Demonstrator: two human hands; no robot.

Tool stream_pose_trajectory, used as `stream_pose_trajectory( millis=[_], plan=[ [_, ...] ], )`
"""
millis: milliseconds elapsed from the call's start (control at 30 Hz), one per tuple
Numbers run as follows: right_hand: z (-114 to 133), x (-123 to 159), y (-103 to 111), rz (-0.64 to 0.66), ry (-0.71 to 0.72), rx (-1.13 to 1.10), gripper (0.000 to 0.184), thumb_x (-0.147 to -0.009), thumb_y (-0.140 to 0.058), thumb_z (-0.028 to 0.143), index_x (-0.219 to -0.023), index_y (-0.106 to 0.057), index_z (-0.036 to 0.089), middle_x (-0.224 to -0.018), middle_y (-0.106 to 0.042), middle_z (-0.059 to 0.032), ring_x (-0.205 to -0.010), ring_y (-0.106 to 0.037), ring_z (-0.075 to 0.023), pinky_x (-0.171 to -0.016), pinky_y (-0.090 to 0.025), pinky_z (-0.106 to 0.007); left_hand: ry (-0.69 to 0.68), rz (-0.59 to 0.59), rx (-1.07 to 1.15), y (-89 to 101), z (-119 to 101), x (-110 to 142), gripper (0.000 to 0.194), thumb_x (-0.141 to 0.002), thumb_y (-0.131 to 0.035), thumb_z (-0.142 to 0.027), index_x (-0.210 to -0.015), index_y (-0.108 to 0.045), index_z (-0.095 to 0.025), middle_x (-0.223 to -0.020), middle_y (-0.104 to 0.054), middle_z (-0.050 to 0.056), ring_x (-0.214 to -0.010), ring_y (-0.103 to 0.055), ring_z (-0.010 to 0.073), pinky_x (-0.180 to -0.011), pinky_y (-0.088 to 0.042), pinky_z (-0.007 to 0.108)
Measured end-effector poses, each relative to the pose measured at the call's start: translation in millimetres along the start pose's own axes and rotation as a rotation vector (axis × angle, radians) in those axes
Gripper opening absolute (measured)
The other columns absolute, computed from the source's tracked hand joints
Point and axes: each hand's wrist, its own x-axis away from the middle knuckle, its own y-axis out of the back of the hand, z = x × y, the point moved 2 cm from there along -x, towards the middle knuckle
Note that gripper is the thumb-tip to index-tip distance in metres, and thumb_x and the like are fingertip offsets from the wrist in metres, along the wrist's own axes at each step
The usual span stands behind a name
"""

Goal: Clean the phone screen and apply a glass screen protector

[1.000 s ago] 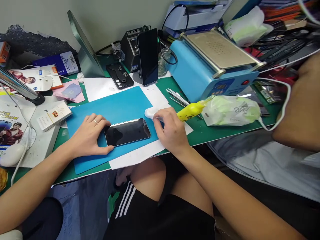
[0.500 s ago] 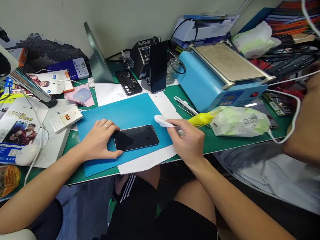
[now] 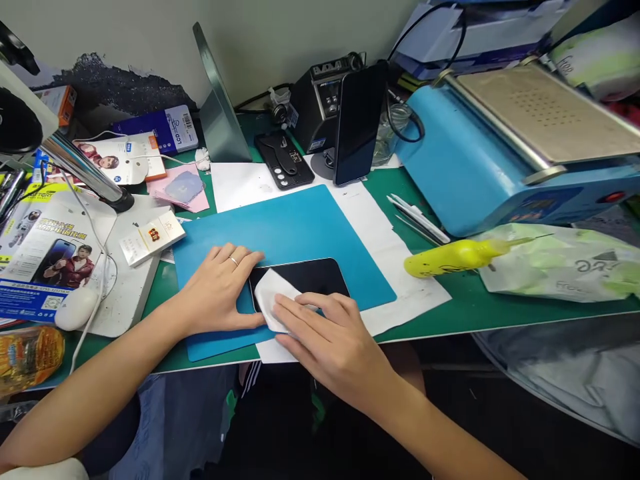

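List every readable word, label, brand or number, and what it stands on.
"LCD": flat dark-blue cardboard box.
"TTERY", start unclear: glossy yellow-topped printed packet.
Too small or blurred: lettering on the white cardboard carton, yellow plastic squeeze bottle, green-and-white plastic packet and black boxy device.
None visible: glossy black rectangular phone, white cloth.

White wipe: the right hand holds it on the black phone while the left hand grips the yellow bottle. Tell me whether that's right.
Not quite: in the head view, the left hand holds the left end of the black phone, not the yellow bottle. The right hand does hold the white wipe on the phone.
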Motion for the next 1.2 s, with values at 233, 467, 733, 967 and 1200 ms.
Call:
stream_pose_trajectory(
  millis=[233,467,733,967,1200],
  plan=[
    [-49.8,28.0,41.5,0.025,0.159,0.051,0.048,-0.101,-0.062,0.041,-0.140,-0.061,0.013,-0.131,-0.074,-0.0120,-0.124,-0.064,-0.0311,-0.092,-0.048,-0.048,-0.336,-0.119,-0.006,12.6,-20.3,9.4,0.073,-0.098,-0.052,-0.059,-0.154,-0.039,-0.013,-0.137,-0.065,0.019,-0.113,-0.063,0.0330,-0.092,-0.044,0.046],
    [-112.1,66.8,51.7,-0.093,0.043,0.017,0.064,-0.102,-0.059,0.033,-0.161,-0.040,0.017,-0.127,-0.075,-0.0161,-0.108,-0.070,-0.0320,-0.087,-0.057,-0.048,-0.443,0.068,-0.029,2.0,-42.5,1.7,0.067,-0.106,-0.046,-0.058,-0.155,-0.045,-0.013,-0.144,-0.065,0.018,-0.129,-0.063,0.0332,-0.103,-0.048,0.044],
    [-112.1,68.2,44.7,-0.142,-0.066,-0.045,0.064,-0.101,-0.059,0.040,-0.160,-0.043,0.021,-0.129,-0.072,-0.0172,-0.101,-0.067,-0.0325,-0.088,-0.055,-0.048,-0.097,0.119,-0.072,5.4,-82.4,18.8,0.075,-0.105,-0.039,-0.064,-0.147,-0.049,-0.003,-0.145,-0.062,0.022,-0.131,-0.060,0.0370,-0.106,-0.048,0.048],
    [-112.3,66.7,46.4,-0.067,-0.009,-0.013,0.064,-0.097,-0.069,0.026,-0.155,-0.046,0.011,-0.126,-0.072,-0.0176,-0.102,-0.066,-0.0299,-0.092,-0.055,-0.044,0.180,-0.032,-0.192,-19.2,-118.5,11.5,0.076,-0.106,-0.036,-0.064,-0.147,-0.050,-0.001,-0.149,-0.059,0.021,-0.133,-0.056,0.0363,-0.108,-0.044,0.048],
    [-108.2,65.6,39.0,-0.022,-0.139,0.046,0.060,-0.102,-0.055,0.048,-0.142,-0.056,0.004,-0.134,-0.067,-0.0218,-0.108,-0.062,-0.0353,-0.092,-0.054,-0.047,0.128,-0.005,-0.106,-18.7,-103.0,-1.5,0.059,-0.107,-0.038,-0.050,-0.148,-0.053,-0.010,-0.148,-0.060,0.017,-0.131,-0.056,0.0324,-0.110,-0.045,0.047]
  ],
)
